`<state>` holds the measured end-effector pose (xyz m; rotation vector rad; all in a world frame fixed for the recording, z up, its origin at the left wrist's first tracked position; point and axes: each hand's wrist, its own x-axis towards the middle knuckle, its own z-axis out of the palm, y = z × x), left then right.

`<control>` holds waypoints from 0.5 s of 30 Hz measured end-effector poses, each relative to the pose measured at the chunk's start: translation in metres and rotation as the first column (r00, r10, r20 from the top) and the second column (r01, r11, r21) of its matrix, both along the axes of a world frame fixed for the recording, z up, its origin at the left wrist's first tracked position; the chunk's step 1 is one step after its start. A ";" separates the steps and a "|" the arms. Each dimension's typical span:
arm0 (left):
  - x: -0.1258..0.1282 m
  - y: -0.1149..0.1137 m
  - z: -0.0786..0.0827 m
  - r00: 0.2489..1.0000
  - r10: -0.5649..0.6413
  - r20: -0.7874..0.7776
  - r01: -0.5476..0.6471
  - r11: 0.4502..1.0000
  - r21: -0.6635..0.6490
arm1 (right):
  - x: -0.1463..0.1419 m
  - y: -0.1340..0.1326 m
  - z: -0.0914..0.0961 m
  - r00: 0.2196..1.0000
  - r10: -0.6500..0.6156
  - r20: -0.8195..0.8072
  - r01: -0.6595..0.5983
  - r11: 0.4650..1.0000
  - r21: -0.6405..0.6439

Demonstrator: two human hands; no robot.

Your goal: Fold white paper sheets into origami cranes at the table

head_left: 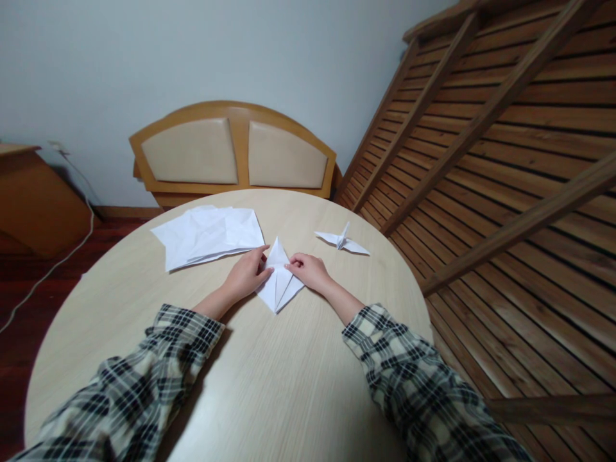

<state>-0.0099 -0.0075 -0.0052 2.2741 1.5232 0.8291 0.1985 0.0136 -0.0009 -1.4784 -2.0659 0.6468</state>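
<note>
A white folded paper (pixel 280 287) lies on the round table in front of me, shaped like a diamond with a narrow point at its far end and creases running to the near corner. My left hand (pixel 248 273) grips its left edge, thumb on top and fingers curled at the side. On the opposite edge, my right hand (pixel 310 271) pinches the paper with thumb and bent forefinger. Beyond my right hand sits a finished white paper crane (pixel 341 241) with its wings spread. Some of the folded paper's sides are covered by my fingers.
Several creased white sheets (pixel 212 234) are piled at the far left of the round table (pixel 289 385). A padded wooden headboard (pixel 235 154) stands behind it. Slatted wooden boards (pixel 505 160) lean along the right. A white cable (pixel 72 247) runs down at the left.
</note>
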 end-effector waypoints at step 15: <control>0.008 -0.010 0.002 0.951 -0.046 -0.305 0.139 0.946 0.291 | -0.001 -0.008 -0.010 0.971 0.088 0.224 -0.151 0.948 0.282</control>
